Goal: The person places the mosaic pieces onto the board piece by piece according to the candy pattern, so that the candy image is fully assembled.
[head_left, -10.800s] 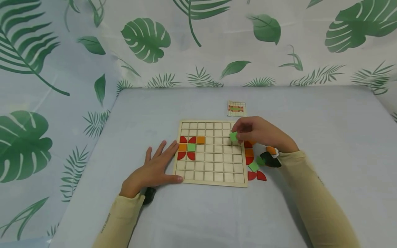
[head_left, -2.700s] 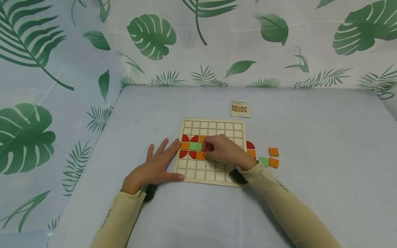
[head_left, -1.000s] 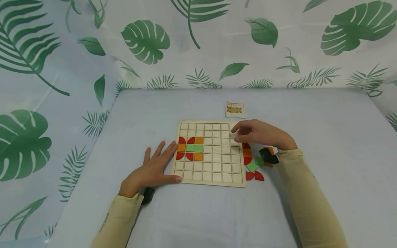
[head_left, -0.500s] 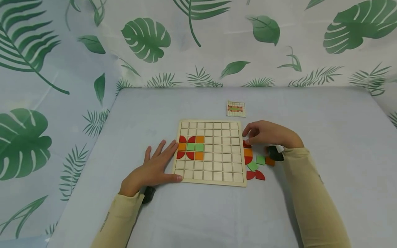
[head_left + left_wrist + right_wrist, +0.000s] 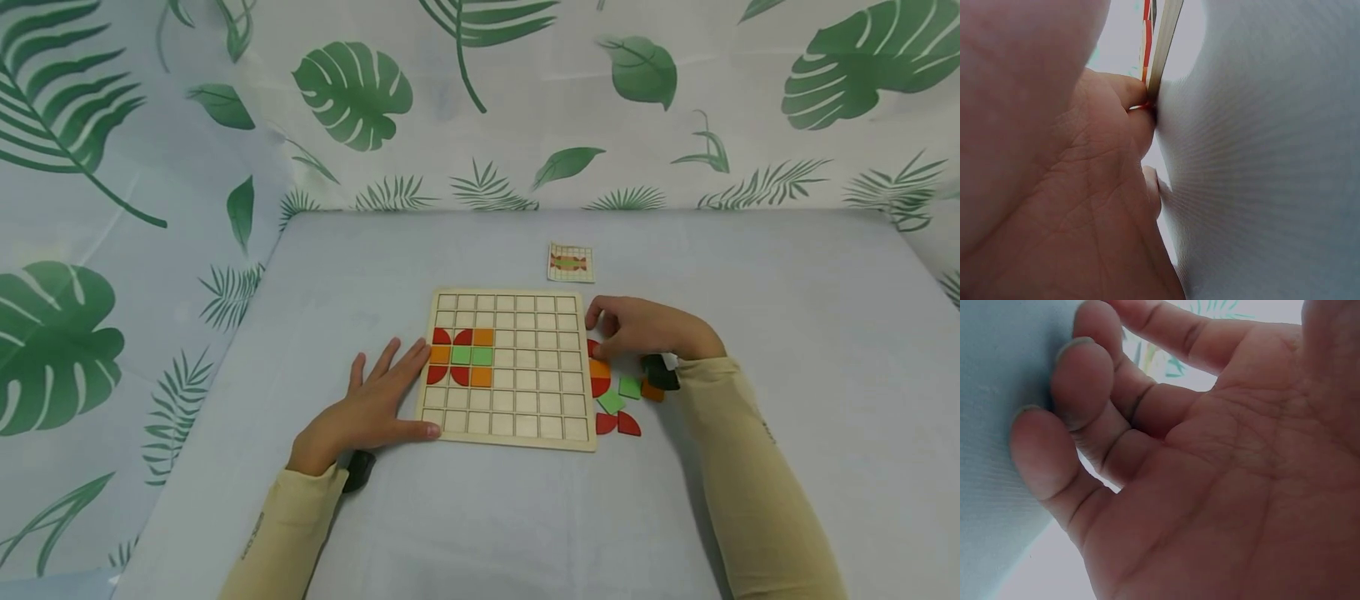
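Note:
My left hand (image 5: 367, 417) lies spread at the left side of a wooden grid board (image 5: 517, 406), fingertips at its edge and thumb on the near left corner. Red quarter-round pieces (image 5: 437, 376), orange square tiles (image 5: 483, 337) and two green square tiles (image 5: 482, 357) fill cells at the board's left. My right hand (image 5: 645, 327) is low beside the board's right edge, fingers bent, index finger and thumb apart. A red piece (image 5: 592, 347) shows at its thumb, partly covered. In the right wrist view the bent fingertips (image 5: 1042, 450) reach the table, with nothing seen between them.
Right of the board lie loose orange pieces (image 5: 599, 369), green squares (image 5: 611, 402), red quarter-rounds (image 5: 628, 424) and an orange tile (image 5: 652, 390) near the right wrist. A small pattern card (image 5: 571, 262) lies beyond the board. Leaf-printed cloth (image 5: 420, 183) hangs behind.
A second green tile and a lower orange tile have joined the pattern since the earliest frame. Over the last second the right hand moved right, off the board, then slightly down. The left hand stayed.

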{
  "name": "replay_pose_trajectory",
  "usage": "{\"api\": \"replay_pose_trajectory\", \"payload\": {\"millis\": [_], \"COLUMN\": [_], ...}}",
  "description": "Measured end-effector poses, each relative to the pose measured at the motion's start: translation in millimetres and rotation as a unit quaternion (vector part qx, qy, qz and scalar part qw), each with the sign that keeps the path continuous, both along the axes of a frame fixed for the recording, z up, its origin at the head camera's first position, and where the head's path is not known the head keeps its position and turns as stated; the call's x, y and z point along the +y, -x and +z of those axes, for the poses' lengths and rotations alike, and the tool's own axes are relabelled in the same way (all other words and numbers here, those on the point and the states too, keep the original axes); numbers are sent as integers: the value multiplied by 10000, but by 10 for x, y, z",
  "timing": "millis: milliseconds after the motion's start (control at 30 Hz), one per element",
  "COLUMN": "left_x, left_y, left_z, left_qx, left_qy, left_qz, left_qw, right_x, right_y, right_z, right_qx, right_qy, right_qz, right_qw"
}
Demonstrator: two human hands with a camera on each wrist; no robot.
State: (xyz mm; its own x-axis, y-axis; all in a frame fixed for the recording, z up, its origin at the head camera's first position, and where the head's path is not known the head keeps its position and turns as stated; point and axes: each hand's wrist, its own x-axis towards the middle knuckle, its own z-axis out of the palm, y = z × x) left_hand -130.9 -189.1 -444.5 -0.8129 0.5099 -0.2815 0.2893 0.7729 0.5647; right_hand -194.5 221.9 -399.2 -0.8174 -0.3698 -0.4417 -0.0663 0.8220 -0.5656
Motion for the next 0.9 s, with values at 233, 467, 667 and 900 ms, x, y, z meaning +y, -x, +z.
{"api": "replay_pose_trajectory", "payload": {"millis": [233, 467, 667, 900], "left_x": [-14, -6, -6, -9], "left_y": [-9, -10, -10, -1], "left_z": [-3, 10, 14, -2], "left_qx": [1, -13, -13, 26], "left_qy": [-61, -108, -1, 32], "left_qz": [-20, -13, -2, -3], "left_qw": [10000, 9999, 10000, 10000], "right_x": [-7, -3, 1, -10], "right_y": [3, 11, 25, 37], "right_z": [-16, -24, -17, -19], "right_qx": [144, 174, 221, 389], "right_qy": [50, 140, 63, 47], "right_qz": [54, 55, 79, 140], "right_qw": [9999, 9997, 9997, 9991]}}
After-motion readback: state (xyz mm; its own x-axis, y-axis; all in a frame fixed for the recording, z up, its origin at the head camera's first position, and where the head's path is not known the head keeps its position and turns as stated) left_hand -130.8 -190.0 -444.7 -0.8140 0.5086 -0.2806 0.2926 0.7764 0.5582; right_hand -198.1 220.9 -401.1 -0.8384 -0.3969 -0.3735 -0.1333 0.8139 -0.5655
